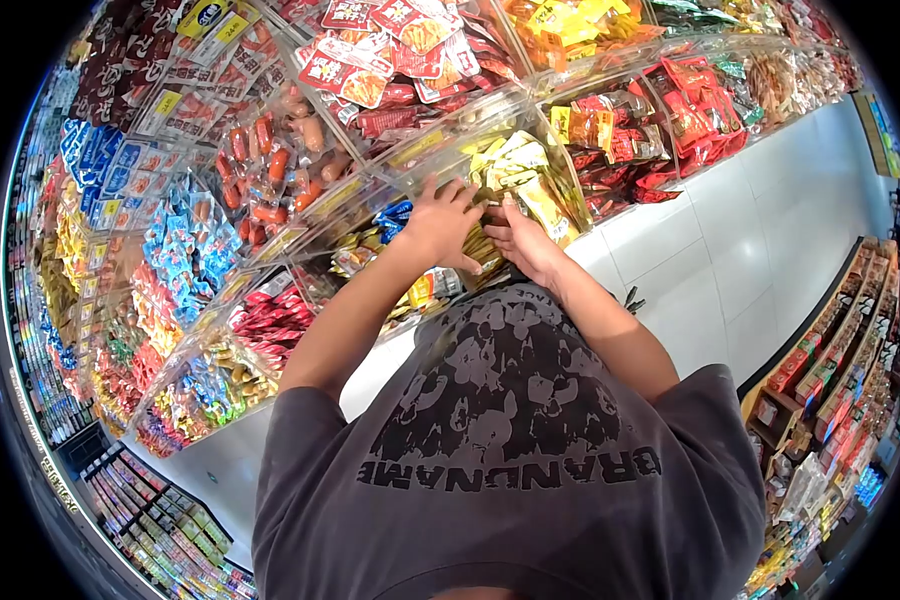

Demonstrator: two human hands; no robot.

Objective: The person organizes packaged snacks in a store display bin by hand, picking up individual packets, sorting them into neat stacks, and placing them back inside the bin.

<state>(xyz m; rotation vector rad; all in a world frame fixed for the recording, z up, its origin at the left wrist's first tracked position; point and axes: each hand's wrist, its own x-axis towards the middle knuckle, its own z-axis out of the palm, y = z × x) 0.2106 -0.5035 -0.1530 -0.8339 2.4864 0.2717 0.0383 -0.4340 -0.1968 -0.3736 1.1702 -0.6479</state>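
Note:
Both hands are over a clear bin of packaged snacks at the front of the display. My left hand (442, 222), fingers spread, reaches across the bin's blue and gold packets. Beside it my right hand (522, 240) is at the gold packets (492, 262), its fingers partly bent; whether it grips one is too small to tell. Yellow packets (542, 200) lie just right of the hands, and blue packets (393, 218) show to the left of my left hand. An orange and white packet (432, 288) is below my left hand.
Clear dividers (560, 165) separate the bins. Red packets (690, 110) fill bins at the right, small sausages (270, 165) and light blue packets (192, 235) lie at the left. A wooden shelf (785, 400) stands at the right, beyond the white tiled floor (715, 240).

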